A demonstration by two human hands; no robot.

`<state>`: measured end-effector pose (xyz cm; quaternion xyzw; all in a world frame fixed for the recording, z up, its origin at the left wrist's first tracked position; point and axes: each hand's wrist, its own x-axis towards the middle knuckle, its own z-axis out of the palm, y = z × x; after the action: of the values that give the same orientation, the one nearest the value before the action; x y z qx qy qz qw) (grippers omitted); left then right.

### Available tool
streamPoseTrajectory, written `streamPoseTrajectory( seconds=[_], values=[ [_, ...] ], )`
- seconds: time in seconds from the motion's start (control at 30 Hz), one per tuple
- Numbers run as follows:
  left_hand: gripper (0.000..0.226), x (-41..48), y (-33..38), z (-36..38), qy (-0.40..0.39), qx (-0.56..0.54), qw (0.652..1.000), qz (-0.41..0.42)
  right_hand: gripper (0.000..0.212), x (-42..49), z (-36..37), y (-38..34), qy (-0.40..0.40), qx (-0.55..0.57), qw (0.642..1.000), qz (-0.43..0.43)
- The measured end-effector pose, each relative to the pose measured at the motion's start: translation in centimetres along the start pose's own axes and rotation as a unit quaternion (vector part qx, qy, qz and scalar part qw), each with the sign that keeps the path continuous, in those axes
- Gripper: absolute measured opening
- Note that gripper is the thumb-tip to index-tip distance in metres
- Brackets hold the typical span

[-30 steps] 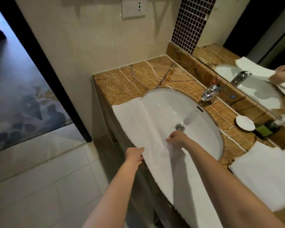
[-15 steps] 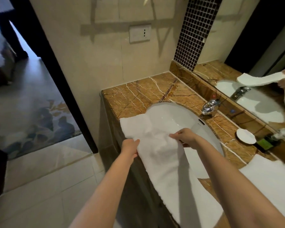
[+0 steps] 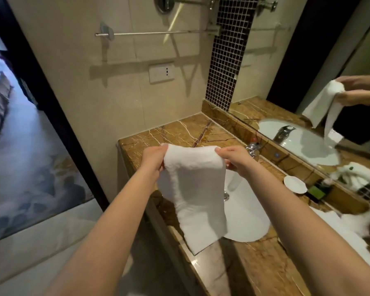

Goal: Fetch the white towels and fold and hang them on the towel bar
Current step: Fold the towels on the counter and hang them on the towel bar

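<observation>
The left hand [image 3: 153, 160] and right hand [image 3: 233, 160] held the folded white towel [image 3: 198, 193], fingers [image 3: 222, 151] clamped on its top. Hanging seemed next: lift it over the towel bar [image 3: 158, 33], high above the fingers.

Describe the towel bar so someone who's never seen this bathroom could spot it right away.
Start at the beige wall left of the mirror and find the white socket. Above it runs the towel bar, a thin, level, bare metal rod, slimmer than the chrome fitting higher up.
</observation>
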<state>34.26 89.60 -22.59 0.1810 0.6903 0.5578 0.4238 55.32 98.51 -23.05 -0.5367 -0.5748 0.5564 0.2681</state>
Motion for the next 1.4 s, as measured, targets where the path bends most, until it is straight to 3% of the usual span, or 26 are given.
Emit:
streamPoseTrajectory(
  seconds=[0.13,0.23,0.3,0.4,0.47,0.7,1.4],
  values=[
    [0.011,-1.0,2.8,1.1,-0.052,-0.037,0.997,0.048,0.017,-0.5,-1.2,-1.7,0.038,0.064,0.997,-0.005],
    [0.005,-1.4,3.9,1.4,-0.141,-0.01,0.987,0.078,0.02,-0.8,-2.1,-2.7,0.042,0.099,0.994,-0.005],
    [0.021,-1.2,4.2,1.7,-0.187,0.033,0.977,0.097,0.024,-1.0,-2.7,-3.3,0.054,0.104,0.993,-0.004],
    [0.057,-0.9,4.7,2.2,-0.198,0.098,0.967,0.129,0.03,-1.2,-3.3,-4.1,0.068,0.111,0.991,-0.012],
    [0.069,-0.8,5.3,2.4,-0.214,0.106,0.962,0.133,0.031,-1.2,-3.8,-4.5,0.08,0.107,0.991,-0.02],
    [0.042,0.0,8.4,3.3,-0.182,0.054,0.976,0.11,0.028,-0.7,-5.1,-6.5,0.121,0.12,0.985,-0.034],
    [0.025,7.1,20.2,0.7,-0.205,0.047,0.947,0.242,0.028,4.2,-1.3,-18.0,0.192,0.053,0.974,-0.106]
  ],
)
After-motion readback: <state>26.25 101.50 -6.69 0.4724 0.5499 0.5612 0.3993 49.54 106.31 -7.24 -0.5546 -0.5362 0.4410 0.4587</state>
